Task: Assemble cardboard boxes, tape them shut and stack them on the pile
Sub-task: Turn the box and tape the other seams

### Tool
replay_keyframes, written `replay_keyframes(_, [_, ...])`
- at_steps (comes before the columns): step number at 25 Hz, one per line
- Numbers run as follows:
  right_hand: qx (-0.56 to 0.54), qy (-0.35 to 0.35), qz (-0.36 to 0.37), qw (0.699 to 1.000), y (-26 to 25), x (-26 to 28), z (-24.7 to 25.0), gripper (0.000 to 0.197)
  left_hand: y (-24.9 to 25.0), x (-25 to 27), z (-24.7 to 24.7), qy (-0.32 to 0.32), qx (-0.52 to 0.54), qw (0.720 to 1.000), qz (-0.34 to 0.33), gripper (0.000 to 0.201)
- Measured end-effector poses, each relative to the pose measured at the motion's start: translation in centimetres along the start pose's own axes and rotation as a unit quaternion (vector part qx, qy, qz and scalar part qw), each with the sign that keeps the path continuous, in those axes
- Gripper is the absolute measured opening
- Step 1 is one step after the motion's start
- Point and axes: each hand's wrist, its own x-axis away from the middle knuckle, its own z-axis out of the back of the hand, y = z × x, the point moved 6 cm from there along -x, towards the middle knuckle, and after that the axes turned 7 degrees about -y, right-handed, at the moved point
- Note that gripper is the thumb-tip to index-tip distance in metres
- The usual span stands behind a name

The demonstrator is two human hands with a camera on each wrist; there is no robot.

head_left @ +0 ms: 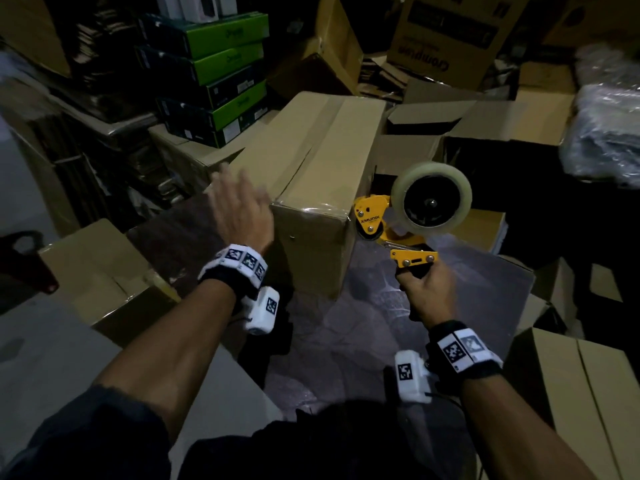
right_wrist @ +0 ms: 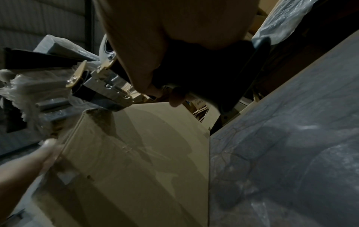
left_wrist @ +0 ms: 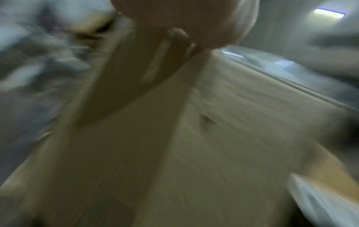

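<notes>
The right hand (head_left: pixel 431 294) was wrapped tight around the black handle of a yellow tape dispenser (head_left: pixel 398 220), fingers curled fully about it. The dispenser's clear tape roll (head_left: pixel 432 200) stood up toward twelve o'clock from the fist, and its yellow nose touched the near right corner of a long cardboard box (head_left: pixel 311 174), at about ten o'clock from the hand. That box lay in the middle of the floor space, its top flaps closed, with a glossy strip of clear tape running over the near edge.

The left hand (head_left: pixel 239 209) was spread flat with straight fingers and held nothing; it sat against the box's left side, near the front corner, though motion blur hid whether it touched. The left wrist view was too smeared to add more.

Farther out, a stack of green-and-black cartons (head_left: pixel 221 77) stood at eleven o'clock, a printed brown carton (head_left: pixel 446 39) at one o'clock, and another plain cardboard box (head_left: pixel 581 393) at four o'clock.
</notes>
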Motion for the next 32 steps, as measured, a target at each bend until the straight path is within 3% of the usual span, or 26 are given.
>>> replay_keyframes(2, [-0.007,-0.013,-0.002,1.0,-0.1,0.2,-0.3,0.017,4.2,2.2,-0.9,-0.058,-0.035,0.984,-0.162,0.057])
replay_keyframes(4, [-0.009,-0.017,-0.006,1.0,-0.1,0.4,-0.4,0.012,7.5,4.5,-1.9,-0.097,-0.05,0.951,-0.291,0.056])
replay_keyframes(6, [-0.015,-0.013,-0.012,1.0,-0.1,0.7,-0.1,0.013,8.8,5.4,-2.6,-0.11,-0.071,0.934,-0.333,0.054])
replay_keyframes(18, [-0.008,-0.002,-0.02,1.0,1.1,1.1,1.7,0.022,7.7,4.7,-3.0,-0.098,-0.08,0.942,-0.31,0.046])
replay_keyframes(21, [0.073,0.0,0.002,0.997,0.6,1.1,3.2,0.018,7.8,4.8,-3.0,-0.099,-0.081,0.939,-0.32,0.045])
replay_keyframes(26, [0.227,0.001,0.004,0.974,-0.4,0.3,3.2,0.028,7.8,4.8,-2.9,-0.108,-0.073,0.944,-0.303,0.05])
replay_keyframes(32, [0.322,0.008,-0.019,0.946,-3.1,0.4,3.3,0.031,8.0,4.8,-2.5,-0.121,-0.07,0.943,-0.301,0.054])
